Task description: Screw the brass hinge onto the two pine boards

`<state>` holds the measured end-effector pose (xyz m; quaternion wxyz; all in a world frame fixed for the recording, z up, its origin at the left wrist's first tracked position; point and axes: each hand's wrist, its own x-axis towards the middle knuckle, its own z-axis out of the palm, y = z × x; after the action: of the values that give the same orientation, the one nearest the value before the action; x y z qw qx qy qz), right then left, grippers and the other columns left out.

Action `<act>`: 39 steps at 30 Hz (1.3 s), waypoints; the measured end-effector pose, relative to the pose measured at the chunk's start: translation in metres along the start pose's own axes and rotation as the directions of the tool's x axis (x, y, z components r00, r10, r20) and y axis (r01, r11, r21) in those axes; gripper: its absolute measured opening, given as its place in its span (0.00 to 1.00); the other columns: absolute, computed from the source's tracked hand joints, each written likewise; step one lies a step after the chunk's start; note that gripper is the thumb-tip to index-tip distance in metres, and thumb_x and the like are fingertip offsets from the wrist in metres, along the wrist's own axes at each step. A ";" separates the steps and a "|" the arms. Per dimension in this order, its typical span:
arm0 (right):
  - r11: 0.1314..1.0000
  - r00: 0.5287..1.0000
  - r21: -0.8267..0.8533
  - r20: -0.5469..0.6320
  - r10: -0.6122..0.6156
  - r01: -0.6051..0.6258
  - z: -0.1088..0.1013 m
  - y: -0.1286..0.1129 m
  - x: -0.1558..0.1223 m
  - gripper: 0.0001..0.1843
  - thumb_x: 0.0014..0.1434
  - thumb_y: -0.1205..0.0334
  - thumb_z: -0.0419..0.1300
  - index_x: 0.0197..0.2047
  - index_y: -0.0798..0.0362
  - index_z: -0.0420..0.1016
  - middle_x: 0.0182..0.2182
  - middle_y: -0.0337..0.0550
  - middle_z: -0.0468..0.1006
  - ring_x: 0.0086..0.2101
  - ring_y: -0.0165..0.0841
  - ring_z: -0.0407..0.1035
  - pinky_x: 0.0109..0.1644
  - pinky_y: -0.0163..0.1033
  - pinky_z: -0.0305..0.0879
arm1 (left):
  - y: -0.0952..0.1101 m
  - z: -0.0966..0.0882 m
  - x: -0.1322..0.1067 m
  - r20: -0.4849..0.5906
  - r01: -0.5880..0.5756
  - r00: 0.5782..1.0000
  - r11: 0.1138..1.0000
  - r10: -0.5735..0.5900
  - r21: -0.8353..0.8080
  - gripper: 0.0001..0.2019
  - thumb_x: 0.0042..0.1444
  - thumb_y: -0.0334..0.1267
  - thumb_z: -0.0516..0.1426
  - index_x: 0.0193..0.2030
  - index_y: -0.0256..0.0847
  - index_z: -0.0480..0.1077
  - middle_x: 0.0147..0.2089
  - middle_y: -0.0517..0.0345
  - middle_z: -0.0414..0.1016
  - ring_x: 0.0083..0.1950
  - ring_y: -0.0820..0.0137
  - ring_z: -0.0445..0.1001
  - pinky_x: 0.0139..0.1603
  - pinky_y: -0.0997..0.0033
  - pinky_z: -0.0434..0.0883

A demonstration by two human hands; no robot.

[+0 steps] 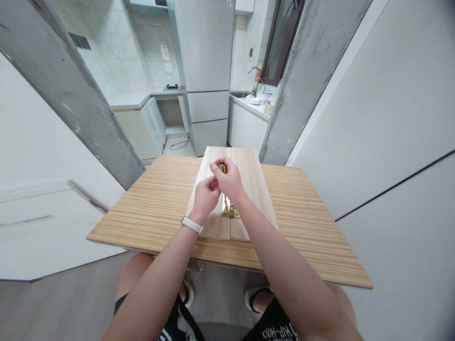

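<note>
Two pale wooden boards [252, 182] lie side by side on a striped wooden table [149, 208], joined along their seam by a brass hinge [229, 210]. My right hand [229, 180] is closed around a small yellow and black tool [222, 167], held upright over the seam, above the hinge. My left hand [205, 196], with a white band on its wrist, is closed just beside it, its fingertips touching my right hand near the tool. What the left fingers pinch is hidden.
Grey concrete pillars [88, 104] stand left and right beyond the table's far edge. Behind them is a kitchen with a tall white fridge [204, 71], counters and a sink tap [255, 78]. A white wall runs along the right. My knees show under the near table edge.
</note>
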<state>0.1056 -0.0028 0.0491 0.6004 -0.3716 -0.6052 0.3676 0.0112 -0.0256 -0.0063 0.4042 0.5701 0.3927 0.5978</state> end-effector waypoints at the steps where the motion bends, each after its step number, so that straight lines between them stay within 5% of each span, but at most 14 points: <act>1: 0.999 0.997 -0.035 -0.072 -0.010 0.008 0.003 -0.002 -0.005 0.12 0.61 0.51 0.63 0.35 0.50 0.68 0.31 0.36 0.71 0.32 0.31 0.65 0.39 0.37 0.63 | 0.003 0.003 -0.003 -0.037 -0.012 0.999 0.999 0.013 0.043 0.09 0.53 0.30 0.62 0.42 0.35 0.79 0.39 0.51 0.84 0.40 0.64 0.80 0.41 0.69 0.75; 7: 0.988 0.945 -0.136 -0.328 0.020 -0.068 0.023 -0.022 -0.023 0.10 0.63 0.54 0.60 0.36 0.48 0.63 0.33 0.38 0.70 0.36 0.34 0.65 0.45 0.40 0.63 | 0.011 0.016 -0.012 -0.199 -0.005 0.975 0.904 0.099 0.428 0.04 0.57 0.31 0.60 0.33 0.37 0.77 0.30 0.53 0.80 0.32 0.67 0.74 0.31 0.71 0.64; 12: 0.984 0.934 -0.130 -0.351 0.069 -0.121 0.019 -0.019 -0.010 0.23 0.66 0.53 0.56 0.23 0.48 0.51 0.20 0.32 0.53 0.24 0.30 0.52 0.30 0.39 0.52 | 0.007 0.013 -0.009 -0.133 -0.018 0.989 0.930 0.071 0.367 0.01 0.56 0.30 0.61 0.33 0.38 0.74 0.31 0.56 0.79 0.32 0.68 0.74 0.32 0.72 0.66; 14: 0.986 0.954 -0.084 -0.278 0.116 -0.144 0.011 -0.013 0.001 0.27 0.65 0.51 0.56 0.20 0.47 0.49 0.18 0.32 0.49 0.22 0.28 0.49 0.27 0.40 0.48 | 0.002 0.007 -0.005 -0.038 -0.031 0.998 0.970 0.042 0.239 0.03 0.53 0.30 0.63 0.35 0.38 0.74 0.34 0.55 0.81 0.37 0.66 0.78 0.37 0.72 0.71; 17: 0.975 0.975 0.039 -0.010 0.221 -0.220 -0.002 -0.007 0.018 0.28 0.62 0.51 0.60 0.17 0.47 0.51 0.15 0.31 0.50 0.19 0.26 0.47 0.24 0.39 0.45 | -0.004 -0.003 0.003 0.073 0.020 0.997 0.999 -0.022 0.032 0.08 0.53 0.33 0.66 0.39 0.38 0.74 0.40 0.52 0.82 0.42 0.64 0.80 0.46 0.66 0.75; 21: 0.919 0.875 0.178 0.409 0.257 -0.353 -0.014 -0.009 0.031 0.28 0.58 0.51 0.64 0.17 0.47 0.50 0.13 0.28 0.49 0.17 0.24 0.43 0.21 0.37 0.39 | -0.009 -0.010 0.011 0.219 0.081 0.974 0.991 -0.056 -0.107 0.11 0.56 0.38 0.66 0.43 0.36 0.75 0.43 0.50 0.82 0.47 0.63 0.80 0.53 0.62 0.75; 25: 0.871 0.812 0.243 0.527 0.251 -0.427 -0.018 -0.012 0.034 0.29 0.55 0.53 0.66 0.17 0.47 0.49 0.13 0.26 0.48 0.16 0.23 0.41 0.20 0.36 0.36 | -0.010 -0.009 0.013 0.277 0.104 0.959 0.985 -0.063 -0.137 0.12 0.60 0.40 0.64 0.46 0.35 0.76 0.45 0.48 0.83 0.48 0.62 0.81 0.55 0.59 0.74; 29: 0.935 0.882 0.181 0.424 0.206 -0.305 -0.016 -0.008 0.028 0.27 0.62 0.45 0.61 0.20 0.49 0.57 0.16 0.31 0.57 0.18 0.25 0.50 0.22 0.35 0.45 | -0.011 -0.007 0.009 0.177 0.077 0.983 0.990 -0.056 -0.114 0.12 0.58 0.40 0.64 0.44 0.36 0.76 0.42 0.49 0.82 0.44 0.63 0.81 0.52 0.60 0.76; 33: 0.996 0.990 0.046 0.123 0.073 -0.079 -0.010 -0.007 0.013 0.18 0.63 0.47 0.61 0.29 0.50 0.66 0.26 0.35 0.69 0.29 0.29 0.63 0.34 0.36 0.60 | -0.011 -0.003 0.002 0.049 0.035 0.998 0.999 -0.035 0.002 0.09 0.54 0.38 0.66 0.37 0.38 0.73 0.37 0.53 0.81 0.39 0.65 0.80 0.43 0.67 0.75; 36: 0.997 0.992 -0.051 -0.115 0.051 -0.057 0.002 -0.013 -0.005 0.14 0.64 0.48 0.60 0.35 0.49 0.67 0.31 0.36 0.70 0.33 0.31 0.65 0.39 0.38 0.62 | -0.009 0.003 -0.002 -0.052 -0.024 0.998 0.987 0.033 0.159 0.06 0.53 0.34 0.65 0.38 0.38 0.75 0.37 0.54 0.81 0.39 0.65 0.79 0.40 0.70 0.72; 39: 0.990 0.974 -0.126 -0.221 0.039 -0.068 0.017 -0.020 -0.020 0.12 0.65 0.50 0.59 0.36 0.48 0.65 0.32 0.38 0.71 0.34 0.33 0.65 0.42 0.39 0.62 | -0.005 0.008 -0.005 -0.159 -0.023 0.984 0.951 0.075 0.308 0.07 0.55 0.31 0.63 0.41 0.40 0.78 0.36 0.53 0.81 0.38 0.63 0.77 0.38 0.69 0.69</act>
<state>0.0881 -0.0297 0.0580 0.6272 -0.4649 -0.5484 0.2997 0.0192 -0.0279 -0.0124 0.2616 0.5825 0.4988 0.5861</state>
